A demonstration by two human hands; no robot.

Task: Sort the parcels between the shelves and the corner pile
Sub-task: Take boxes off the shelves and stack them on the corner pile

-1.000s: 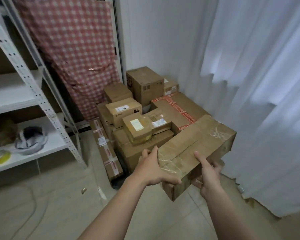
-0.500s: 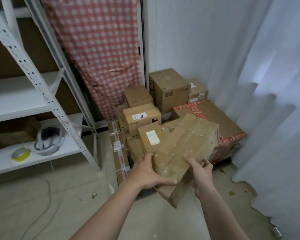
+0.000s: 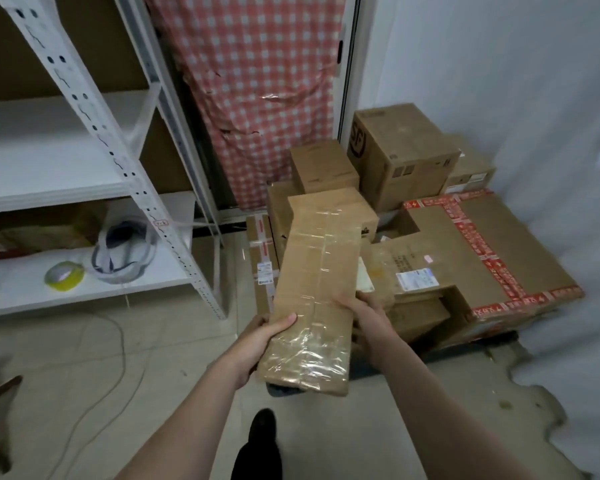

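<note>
I hold a long cardboard parcel (image 3: 317, 289) wrapped in clear tape, lifted in front of me with its long side pointing away. My left hand (image 3: 257, 341) grips its near left edge, thumb on top. My right hand (image 3: 368, 317) grips its right edge. Behind it lies the corner pile of cardboard boxes (image 3: 406, 154), including a wide flat box with red tape (image 3: 499, 251). The white metal shelves (image 3: 84, 188) stand at the left.
The lower shelf carries a yellow tape roll (image 3: 64, 276), a coiled cable in a bag (image 3: 123, 251) and a brown parcel (image 3: 35, 230). A red checked cloth (image 3: 257, 81) hangs behind. White curtain (image 3: 568, 133) at right. A cable (image 3: 118, 358) runs over the floor.
The view has swung left toward the shelves. The parcel has turned from slanting right to pointing straight away, and both hands still hold it.
</note>
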